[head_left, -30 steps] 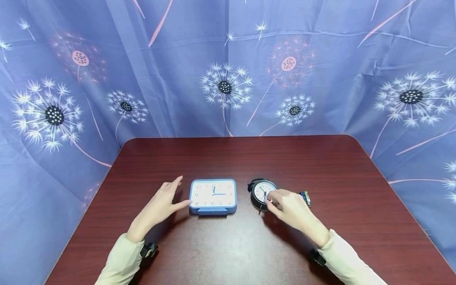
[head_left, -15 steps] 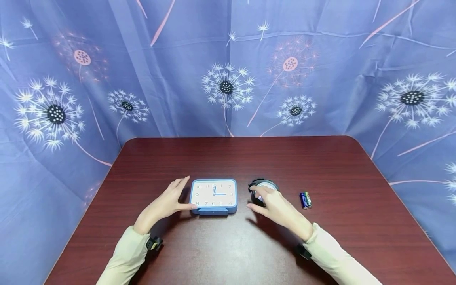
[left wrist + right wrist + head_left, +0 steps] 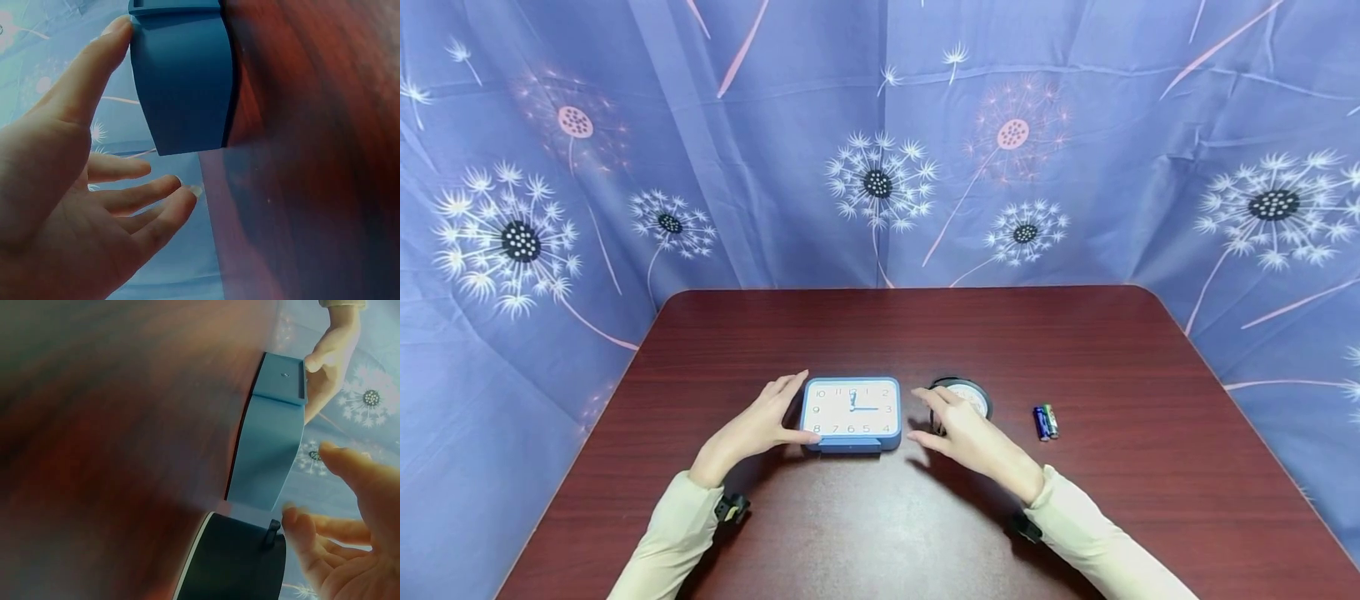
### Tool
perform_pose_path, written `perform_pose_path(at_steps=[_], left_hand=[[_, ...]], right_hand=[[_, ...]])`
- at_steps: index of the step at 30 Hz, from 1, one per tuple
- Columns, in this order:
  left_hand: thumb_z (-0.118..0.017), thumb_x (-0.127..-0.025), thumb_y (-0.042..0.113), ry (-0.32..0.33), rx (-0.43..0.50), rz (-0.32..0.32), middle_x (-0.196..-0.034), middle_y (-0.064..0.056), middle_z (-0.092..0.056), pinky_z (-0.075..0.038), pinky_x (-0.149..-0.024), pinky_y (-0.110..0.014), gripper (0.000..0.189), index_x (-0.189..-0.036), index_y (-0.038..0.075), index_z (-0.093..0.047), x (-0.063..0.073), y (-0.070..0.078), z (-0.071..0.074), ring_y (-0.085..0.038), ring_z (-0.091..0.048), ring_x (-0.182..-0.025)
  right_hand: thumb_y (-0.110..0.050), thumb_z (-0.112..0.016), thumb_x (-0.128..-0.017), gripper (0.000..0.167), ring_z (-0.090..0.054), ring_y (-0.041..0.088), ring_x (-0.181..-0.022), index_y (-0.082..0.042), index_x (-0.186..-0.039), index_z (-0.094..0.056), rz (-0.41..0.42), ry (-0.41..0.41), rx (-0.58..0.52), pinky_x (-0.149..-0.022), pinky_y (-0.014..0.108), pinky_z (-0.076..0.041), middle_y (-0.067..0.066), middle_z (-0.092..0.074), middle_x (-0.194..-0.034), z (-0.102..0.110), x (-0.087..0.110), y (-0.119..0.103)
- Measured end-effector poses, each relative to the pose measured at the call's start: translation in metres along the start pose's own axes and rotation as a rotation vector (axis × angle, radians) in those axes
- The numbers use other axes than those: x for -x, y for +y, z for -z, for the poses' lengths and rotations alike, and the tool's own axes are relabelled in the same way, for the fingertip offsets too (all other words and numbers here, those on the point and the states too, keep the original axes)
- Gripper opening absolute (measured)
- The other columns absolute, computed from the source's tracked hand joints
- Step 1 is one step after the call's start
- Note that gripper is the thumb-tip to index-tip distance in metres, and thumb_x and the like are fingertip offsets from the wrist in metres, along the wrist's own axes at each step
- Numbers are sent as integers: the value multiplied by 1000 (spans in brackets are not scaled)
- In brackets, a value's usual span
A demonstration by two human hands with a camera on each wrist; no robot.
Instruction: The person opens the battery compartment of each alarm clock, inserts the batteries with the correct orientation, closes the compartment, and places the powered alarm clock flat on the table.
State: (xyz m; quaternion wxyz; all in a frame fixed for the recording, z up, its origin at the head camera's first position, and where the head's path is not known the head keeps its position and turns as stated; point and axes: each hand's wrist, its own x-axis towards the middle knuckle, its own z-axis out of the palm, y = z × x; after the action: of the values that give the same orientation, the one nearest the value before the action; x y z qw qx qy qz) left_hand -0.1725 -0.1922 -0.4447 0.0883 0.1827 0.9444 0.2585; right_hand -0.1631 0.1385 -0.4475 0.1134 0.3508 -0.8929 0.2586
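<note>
A blue rectangular alarm clock (image 3: 868,408) with a white dial lies face up on the table. My left hand (image 3: 752,435) spans its left side, with thumb and fingers spread. In the left wrist view the thumb tip is right at the edge of the blue clock (image 3: 184,81), and the other fingers are apart from it. A black round alarm clock (image 3: 976,392) lies to the right, partly hidden under my right hand (image 3: 973,437). That hand holds nothing; its fingers reach past the black clock towards the blue clock (image 3: 269,447) in the right wrist view.
Two small batteries (image 3: 1045,422) lie side by side to the right of the black clock. The dark red wooden table (image 3: 880,333) ends at a blue curtain (image 3: 775,167) with dandelion prints.
My right hand has moved left across the black clock towards the blue one, uncovering the batteries. My left hand has shifted slightly right, bringing its thumb over the blue clock's lower left corner.
</note>
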Motion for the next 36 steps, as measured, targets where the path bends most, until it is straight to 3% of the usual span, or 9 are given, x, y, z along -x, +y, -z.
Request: perform_pose_path(at_steps=[4,8,13,19,27,32,36], left_hand=[[-78,-75,49,-23,11,-7,-152,-25,-30,-34,-108,-57,107,-152,-1,-23,-1,0,0,-44,-29,-139],[-80,-73,49,-37,25,-36,-154,-25,-29,-32,-110,-57,111,-151,-3,-22,-3,0,0,-44,-27,-140],[-84,-68,46,-51,21,-67,-153,-28,-28,-30,-111,-56,115,-150,-7,-22,-5,0,-1,-43,-26,-141],[-89,-62,43,-73,-1,-63,-153,-27,-29,-32,-111,-55,121,-149,-9,-22,-7,0,-3,-41,-27,-140],[-92,-61,32,-80,-27,-81,-151,-29,-33,-31,-111,-53,119,-148,-11,-23,-12,2,-2,-41,-31,-137],[-92,-61,30,-96,-19,-72,-151,-28,-33,-31,-112,-51,119,-149,-10,-21,-15,3,-1,-41,-31,-138],[-91,-61,27,-98,3,-81,-150,-29,-32,-30,-113,-51,119,-148,-11,-20,-17,3,-1,-41,-31,-138]], right_hand=[[-28,-79,-80,61,-64,19,-83,4,-126,-55,34,13,40,-74,28,-55,16,-62,-104,-4,-3,-2],[-34,-83,-74,68,-60,26,-106,3,-126,-57,77,36,122,-89,37,-53,16,-62,-114,-5,-8,-2],[-43,-82,-72,79,-59,29,-113,2,-131,-55,73,12,181,-94,40,-51,17,-61,-119,-4,-14,-4],[-47,-78,-76,85,-57,33,-121,4,-137,-48,36,-100,199,-103,47,-44,21,-58,-129,-2,-21,-6],[-45,-76,-79,91,-48,38,-130,7,-143,-38,-69,-279,108,-112,52,-32,24,-51,-138,-2,-33,-11],[-48,-75,-79,96,-43,42,-133,5,-146,-34,-142,-354,52,-110,52,-35,24,-48,-141,-4,-37,-13],[-48,-77,-77,99,-47,38,-131,5,-147,-32,-180,-374,44,-105,49,-42,26,-47,-141,-7,-39,-15]])
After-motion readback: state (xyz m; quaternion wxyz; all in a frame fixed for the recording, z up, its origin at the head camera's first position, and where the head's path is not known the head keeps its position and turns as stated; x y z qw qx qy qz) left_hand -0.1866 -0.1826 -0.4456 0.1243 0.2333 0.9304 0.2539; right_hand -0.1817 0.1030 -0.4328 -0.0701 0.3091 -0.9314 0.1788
